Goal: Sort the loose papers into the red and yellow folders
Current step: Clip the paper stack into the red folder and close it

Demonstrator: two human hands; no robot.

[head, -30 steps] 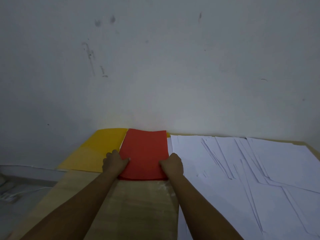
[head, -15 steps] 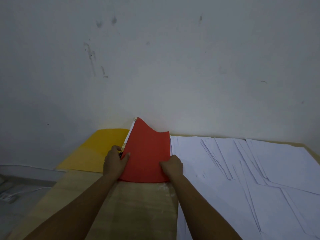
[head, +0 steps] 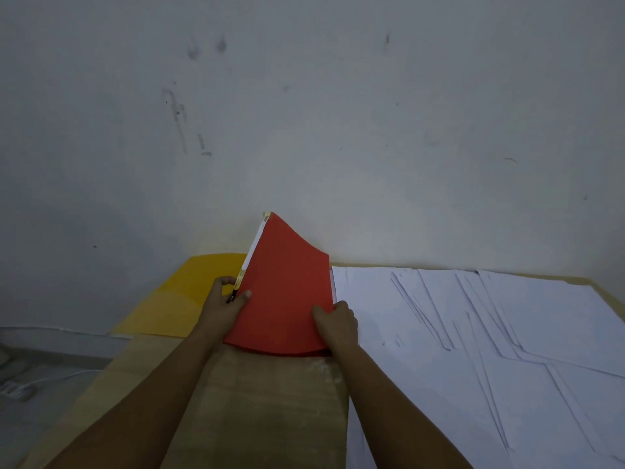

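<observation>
Red folder (head: 287, 292) lies on the wooden table (head: 270, 401) between yellow folder (head: 182, 299) and loose papers (head: 473, 333) — cover raised along its left edge. Left hand (head: 225, 304) pinches that edge; right hand (head: 336, 321) grips the near right corner.

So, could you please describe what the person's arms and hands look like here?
Both forearms are bare, with no sleeves in view. The left hand and the right hand wear no gloves; no rings, watch or bracelet can be seen. The thumbnail on the left hand is short.
</observation>
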